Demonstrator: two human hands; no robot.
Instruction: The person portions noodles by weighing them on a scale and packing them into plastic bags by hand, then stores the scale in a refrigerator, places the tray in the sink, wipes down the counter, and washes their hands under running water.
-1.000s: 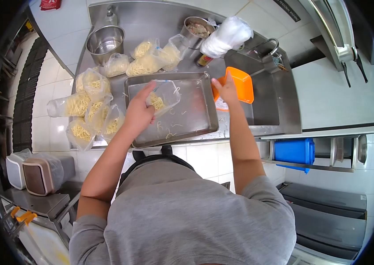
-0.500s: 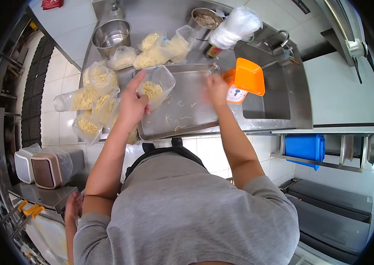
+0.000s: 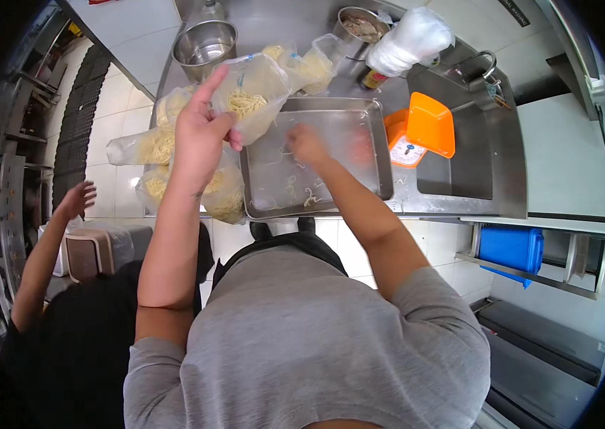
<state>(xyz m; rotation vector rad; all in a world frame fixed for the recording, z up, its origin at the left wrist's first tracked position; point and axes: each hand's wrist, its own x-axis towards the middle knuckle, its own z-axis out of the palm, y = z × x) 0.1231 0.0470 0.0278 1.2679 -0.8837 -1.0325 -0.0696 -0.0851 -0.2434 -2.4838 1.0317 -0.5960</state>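
Observation:
My left hand (image 3: pixel 206 125) holds a clear plastic bag (image 3: pixel 263 89) with some pale noodles (image 3: pixel 245 105) inside, its index finger pointing up along the bag's side. The bag is over the upper left corner of a metal tray (image 3: pixel 317 204). Low over the tray's middle is my right hand (image 3: pixel 307 145), blurred, with its fingers bent downward; what it holds, if anything, cannot be made out. Noodle scraps (image 3: pixel 311 196) lie in the tray. Several filled noodle bags (image 3: pixel 156 146) are to the left of the tray and behind it.
An orange scale (image 3: pixel 406 146) stands right of the tray, beside the sink (image 3: pixel 453 164). Metal pots (image 3: pixel 204 48) and a white plastic bundle (image 3: pixel 413 39) are at the back. At the left, another person's hand (image 3: pixel 79 199) reaches out above a bin (image 3: pixel 88 254).
The bag in my left hand has risen off the tray. My right hand has moved left, from beside the scale to the tray's middle. The other person has come further into view.

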